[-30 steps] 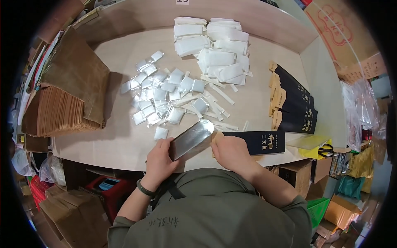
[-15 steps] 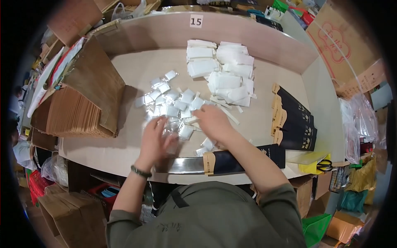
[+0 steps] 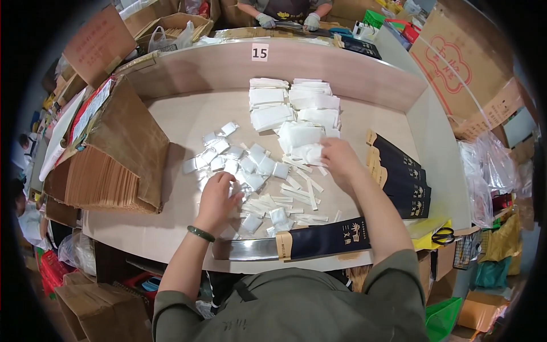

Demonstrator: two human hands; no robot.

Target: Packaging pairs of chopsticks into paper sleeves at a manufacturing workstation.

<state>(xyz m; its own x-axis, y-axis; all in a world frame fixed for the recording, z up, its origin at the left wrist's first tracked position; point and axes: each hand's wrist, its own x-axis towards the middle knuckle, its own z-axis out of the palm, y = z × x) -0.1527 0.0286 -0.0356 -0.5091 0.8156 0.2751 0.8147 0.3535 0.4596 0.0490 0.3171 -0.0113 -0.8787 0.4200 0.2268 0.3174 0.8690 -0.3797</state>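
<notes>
My left hand (image 3: 216, 199) is half curled at the near left edge of a loose pile of small clear-wrapped white packets (image 3: 249, 165); its fingers hide whatever it may hold. My right hand (image 3: 342, 159) reaches to the near end of the stacked flat white paper packets (image 3: 302, 135), its fingertips closed on the nearest one. Thin white strips (image 3: 310, 194) lie scattered between the hands. Along the near table edge lies a dark pouch with a tan end (image 3: 325, 238), and a shiny metal channel (image 3: 248, 249) sticks out of its left end.
Several more dark pouches (image 3: 401, 176) fan out at the right. On the left stands a carton (image 3: 134, 148) packed with brown card pieces. A low partition (image 3: 199, 71) closes the far side. Black scissors (image 3: 443, 235) lie at the right corner. Beyond, a person's gloved hands (image 3: 266, 20) work.
My right hand has moved right, from the small packets to the white paper packets, uncovering the strips. My left hand has drawn its fingers in. The view has tilted up, showing the other person.
</notes>
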